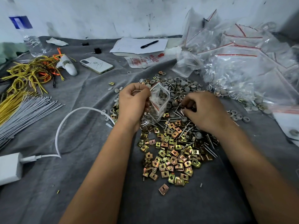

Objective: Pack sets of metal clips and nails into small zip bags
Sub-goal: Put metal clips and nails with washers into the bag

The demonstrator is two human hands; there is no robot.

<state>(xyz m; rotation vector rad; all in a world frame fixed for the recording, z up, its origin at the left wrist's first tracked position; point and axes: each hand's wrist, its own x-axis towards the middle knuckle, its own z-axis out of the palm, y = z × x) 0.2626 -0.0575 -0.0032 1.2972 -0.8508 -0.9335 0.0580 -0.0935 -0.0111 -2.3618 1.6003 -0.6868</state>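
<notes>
My left hand (132, 102) grips a small clear zip bag (159, 101) with a red seal line, held upright with parts inside. To its right, my right hand (203, 110) reaches down into the nails (178, 113), fingers curled and pinching among them. A pile of gold and copper square metal clips (171, 152) spreads on the grey cloth below both hands. Grey round caps (182, 85) lie beyond the bag.
A heap of filled zip bags (242, 62) rises at the right. A phone (96, 65), paper with a pen (149, 44), yellow wires (30, 73), grey cable ties (24, 113), a white charger with cable (9, 167) and a water bottle (30, 41) lie around.
</notes>
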